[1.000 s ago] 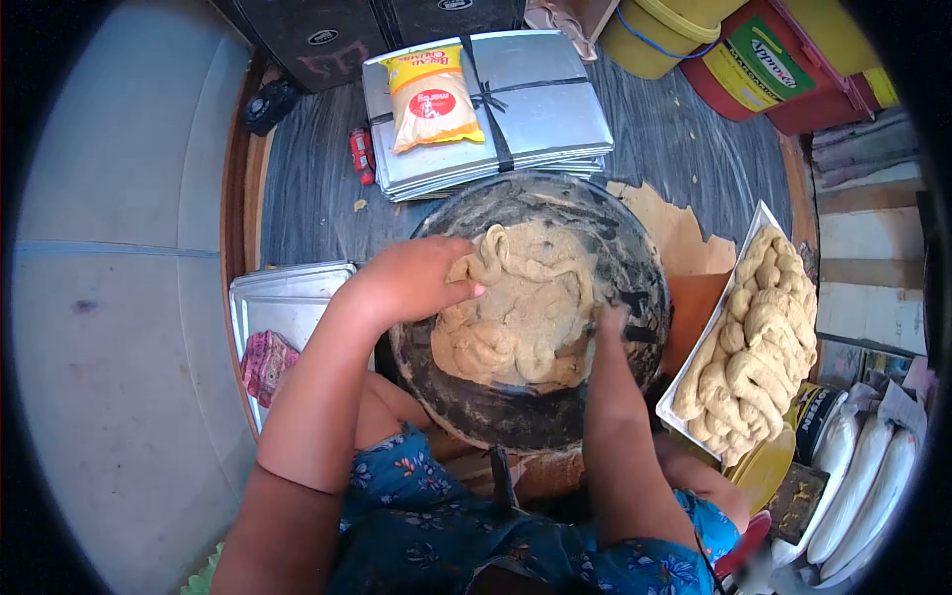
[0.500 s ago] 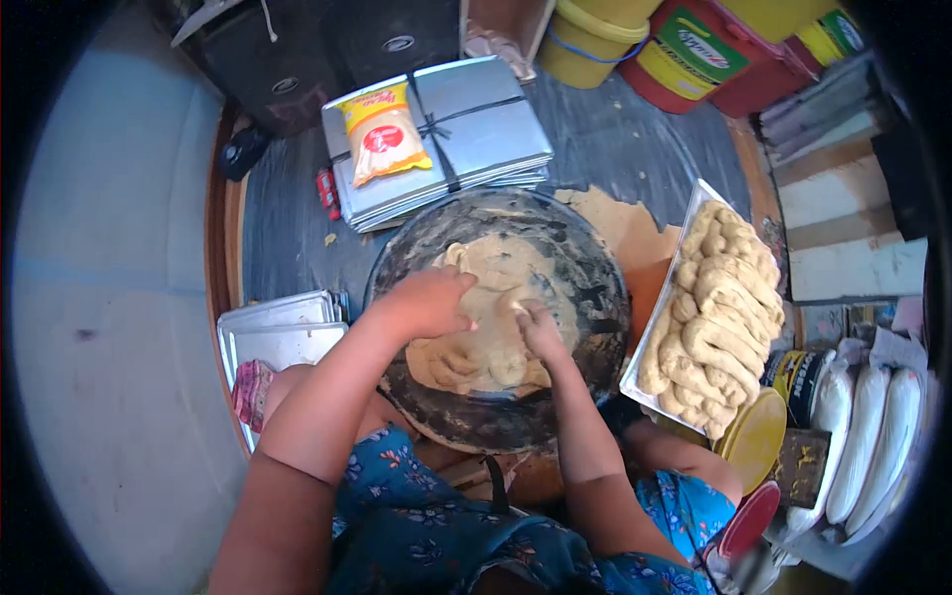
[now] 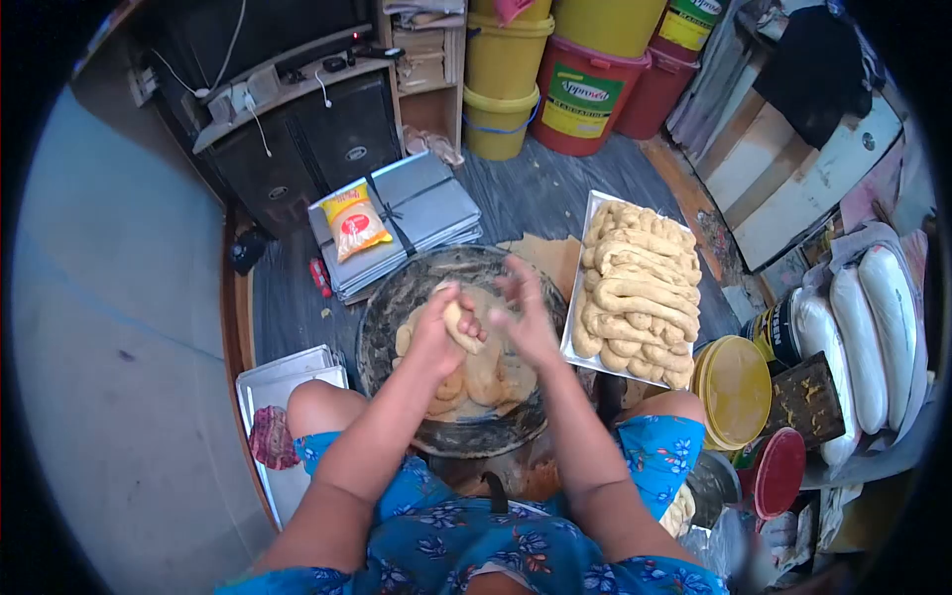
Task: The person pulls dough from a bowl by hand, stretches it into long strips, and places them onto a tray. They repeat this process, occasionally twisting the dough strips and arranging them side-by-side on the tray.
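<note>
My left hand is closed around a lump of dough, raised over a wide dark round basin. My right hand is beside it, fingers spread and blurred, with nothing seen in it. Below both hands, more pale dough and a floury layer lie in the basin, partly hidden by my hands. To the right, a metal tray bears thick ropes of dough laid close together.
A yellow-and-white bag rests on tied, stacked metal sheets beyond the basin. Flat trays lie at left. Margarine buckets stand at the back. A yellow lid, red lid and long white bags crowd the right.
Both hands have lifted from the dough in the basin. The left now grips a lump, and the right has opened. The view has shifted, showing more of the back of the room.
</note>
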Demonstrator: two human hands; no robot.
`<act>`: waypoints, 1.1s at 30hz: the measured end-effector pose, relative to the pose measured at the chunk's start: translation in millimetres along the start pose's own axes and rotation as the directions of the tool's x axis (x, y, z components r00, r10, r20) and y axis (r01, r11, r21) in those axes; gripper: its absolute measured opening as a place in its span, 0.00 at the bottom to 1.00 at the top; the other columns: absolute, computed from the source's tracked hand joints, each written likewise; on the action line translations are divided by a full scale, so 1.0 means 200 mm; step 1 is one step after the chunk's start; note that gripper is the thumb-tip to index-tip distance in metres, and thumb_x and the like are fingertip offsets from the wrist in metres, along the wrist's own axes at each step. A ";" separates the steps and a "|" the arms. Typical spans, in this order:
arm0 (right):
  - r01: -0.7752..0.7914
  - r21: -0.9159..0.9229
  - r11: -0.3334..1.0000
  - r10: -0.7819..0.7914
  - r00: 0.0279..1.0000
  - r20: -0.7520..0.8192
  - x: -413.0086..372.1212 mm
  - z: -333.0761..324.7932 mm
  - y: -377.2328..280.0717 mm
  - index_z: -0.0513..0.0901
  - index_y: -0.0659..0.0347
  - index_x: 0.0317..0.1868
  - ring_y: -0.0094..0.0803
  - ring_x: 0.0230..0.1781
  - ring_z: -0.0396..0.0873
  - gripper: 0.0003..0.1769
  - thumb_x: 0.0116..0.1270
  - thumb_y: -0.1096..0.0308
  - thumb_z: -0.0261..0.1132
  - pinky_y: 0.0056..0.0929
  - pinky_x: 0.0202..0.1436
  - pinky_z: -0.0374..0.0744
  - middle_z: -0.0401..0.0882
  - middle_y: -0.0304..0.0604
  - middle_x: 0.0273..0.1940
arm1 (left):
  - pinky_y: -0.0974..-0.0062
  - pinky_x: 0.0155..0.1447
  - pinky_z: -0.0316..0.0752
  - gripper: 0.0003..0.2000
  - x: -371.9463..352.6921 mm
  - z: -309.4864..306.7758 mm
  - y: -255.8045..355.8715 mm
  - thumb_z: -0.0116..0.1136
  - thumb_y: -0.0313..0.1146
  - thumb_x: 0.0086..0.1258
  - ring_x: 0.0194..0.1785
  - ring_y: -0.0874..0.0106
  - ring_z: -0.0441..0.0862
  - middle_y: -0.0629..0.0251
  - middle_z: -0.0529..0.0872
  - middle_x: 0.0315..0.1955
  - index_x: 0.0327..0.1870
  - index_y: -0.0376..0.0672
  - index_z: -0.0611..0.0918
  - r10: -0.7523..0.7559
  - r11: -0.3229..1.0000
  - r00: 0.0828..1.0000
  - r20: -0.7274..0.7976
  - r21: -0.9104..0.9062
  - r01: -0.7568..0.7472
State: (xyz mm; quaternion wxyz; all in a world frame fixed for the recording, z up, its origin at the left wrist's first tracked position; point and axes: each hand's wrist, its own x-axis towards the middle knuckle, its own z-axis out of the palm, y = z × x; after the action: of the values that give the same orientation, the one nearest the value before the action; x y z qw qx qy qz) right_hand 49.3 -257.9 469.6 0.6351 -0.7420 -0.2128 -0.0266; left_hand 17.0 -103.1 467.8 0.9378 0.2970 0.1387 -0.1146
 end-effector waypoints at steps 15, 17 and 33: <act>-0.490 0.788 0.372 0.520 0.814 0.260 -0.39 0.10 0.58 0.77 0.62 0.40 0.28 0.22 0.73 0.12 0.61 0.63 0.62 0.28 0.28 0.74 0.75 0.39 0.25 | 0.68 0.42 0.72 0.11 -0.48 -0.14 0.05 0.54 0.43 0.68 0.30 0.69 0.77 0.69 0.78 0.22 0.35 0.45 0.79 0.367 0.918 0.911 -0.187 0.231 -0.322; -0.440 0.670 0.598 0.363 0.894 0.263 -0.26 0.00 0.20 0.76 0.62 0.40 0.25 0.21 0.71 0.12 0.60 0.64 0.63 0.25 0.25 0.72 0.74 0.39 0.25 | 0.66 0.47 0.71 0.11 -0.46 -0.29 0.00 0.55 0.43 0.67 0.38 0.68 0.77 0.66 0.80 0.30 0.40 0.45 0.78 0.313 0.924 0.920 -0.234 0.298 -0.239; -0.037 -0.296 0.955 0.261 0.581 0.771 -0.40 -0.13 -0.07 0.78 0.62 0.48 0.31 0.37 0.81 0.24 0.49 0.64 0.71 0.29 0.38 0.77 0.81 0.46 0.40 | 0.83 0.33 0.68 0.16 -0.60 -0.09 -0.30 0.69 0.38 0.55 0.29 0.82 0.76 0.72 0.81 0.26 0.41 0.39 0.83 -0.162 0.365 0.987 -0.010 0.928 0.070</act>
State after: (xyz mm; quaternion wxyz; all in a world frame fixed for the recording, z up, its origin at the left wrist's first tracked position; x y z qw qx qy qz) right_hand -21.4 -304.4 463.3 0.3730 -0.7625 -0.4069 0.3375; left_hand -116.5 -124.0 461.3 0.6054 0.7548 0.0324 -0.2503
